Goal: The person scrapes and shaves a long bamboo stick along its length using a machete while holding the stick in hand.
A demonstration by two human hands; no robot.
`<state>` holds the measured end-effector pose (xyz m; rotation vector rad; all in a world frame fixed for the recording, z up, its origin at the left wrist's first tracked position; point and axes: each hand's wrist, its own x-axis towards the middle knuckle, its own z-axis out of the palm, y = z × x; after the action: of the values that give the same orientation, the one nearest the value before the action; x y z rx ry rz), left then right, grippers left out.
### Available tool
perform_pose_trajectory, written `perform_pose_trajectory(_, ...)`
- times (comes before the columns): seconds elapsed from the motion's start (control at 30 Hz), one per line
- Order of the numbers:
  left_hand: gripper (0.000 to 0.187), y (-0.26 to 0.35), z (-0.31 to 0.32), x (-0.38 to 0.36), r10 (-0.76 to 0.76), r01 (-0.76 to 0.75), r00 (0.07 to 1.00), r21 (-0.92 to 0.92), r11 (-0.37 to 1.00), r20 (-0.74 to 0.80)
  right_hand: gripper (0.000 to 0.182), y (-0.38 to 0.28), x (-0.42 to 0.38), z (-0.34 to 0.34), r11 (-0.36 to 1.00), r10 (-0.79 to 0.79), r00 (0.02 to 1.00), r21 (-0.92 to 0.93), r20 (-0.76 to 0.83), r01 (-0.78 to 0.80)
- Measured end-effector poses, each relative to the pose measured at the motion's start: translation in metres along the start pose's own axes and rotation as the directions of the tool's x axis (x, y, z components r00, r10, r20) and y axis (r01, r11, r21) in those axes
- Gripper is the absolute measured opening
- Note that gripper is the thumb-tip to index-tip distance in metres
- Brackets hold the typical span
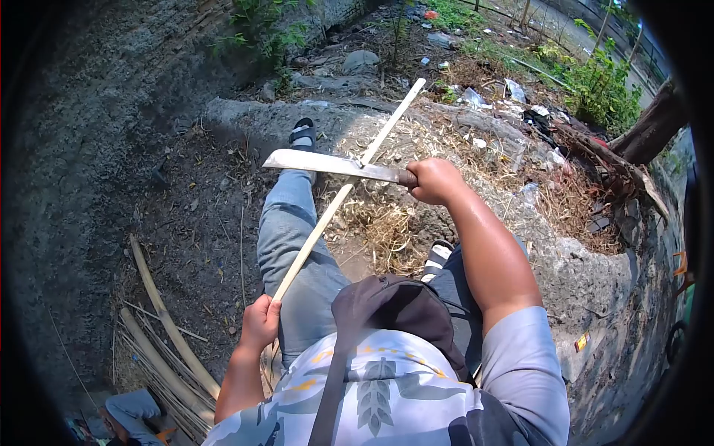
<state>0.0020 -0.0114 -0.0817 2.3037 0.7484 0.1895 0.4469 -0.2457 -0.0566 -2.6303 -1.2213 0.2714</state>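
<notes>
Right hand [433, 181], just right of the frame's middle, has its fingers curled tight around the handle of a big knife [331, 165] — the blade sticks out flat toward the left. Left hand [259, 322], lower left of centre, is a closed fist too, wrapped around the near end of one long pale stick [343, 195] that slants up to the upper middle of the frame. The blade's edge sits right across the stick about halfway along, touching it. So that's one knife and one stick in hand, plus a bundle of similar sticks [160, 349] lying on the dirt at the lower left; too many overlap to count. Two sandals show — one [302, 134] at the end of the stretched-out leg in jeans above the blade, the other [439, 256] tucked under the right forearm. Dry shavings [387, 223] litter the ground in the middle, a low concrete ledge [587, 275] curves along the right, and a dark bag strap [387, 305] hides part of the lap.
</notes>
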Motion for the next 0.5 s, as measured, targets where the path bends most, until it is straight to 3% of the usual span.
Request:
perform_pose_trajectory(0.13, 0.035, -0.001, -0.002, -0.004, -0.049, 0.050, 0.998, -0.015, 0.999, 0.025, 0.022, -0.011, -0.007, -0.010, 0.999, -0.046, 0.999, -0.004, -0.006, 0.046)
perform_pose_trajectory(0.3, 0.033, -0.017, 0.005, 0.001, -0.026, 0.026, 0.999, -0.028, 0.999, 0.019, 0.018, -0.039, -0.011, -0.002, 0.950, -0.310, 0.950, -0.053, -0.045, 0.308)
perform_pose_trajectory(0.4, 0.031, -0.023, 0.005, 0.000, -0.026, 0.027, 0.999, -0.047, 0.998, 0.034, 0.012, -0.051, -0.013, 0.002, 0.921, -0.379, 0.925, -0.105, -0.033, 0.374)
perform_pose_trajectory(0.47, 0.031, -0.019, 0.004, -0.005, -0.036, 0.038, 0.999, -0.048, 0.998, 0.028, 0.012, -0.030, -0.007, -0.002, 0.933, -0.339, 0.936, -0.160, -0.093, 0.322)
perform_pose_trajectory(0.5, 0.031, -0.013, 0.005, -0.006, -0.045, 0.046, 0.999, -0.054, 0.998, 0.013, 0.014, -0.011, -0.001, 0.000, 0.969, -0.226, 0.968, -0.126, -0.108, 0.213)
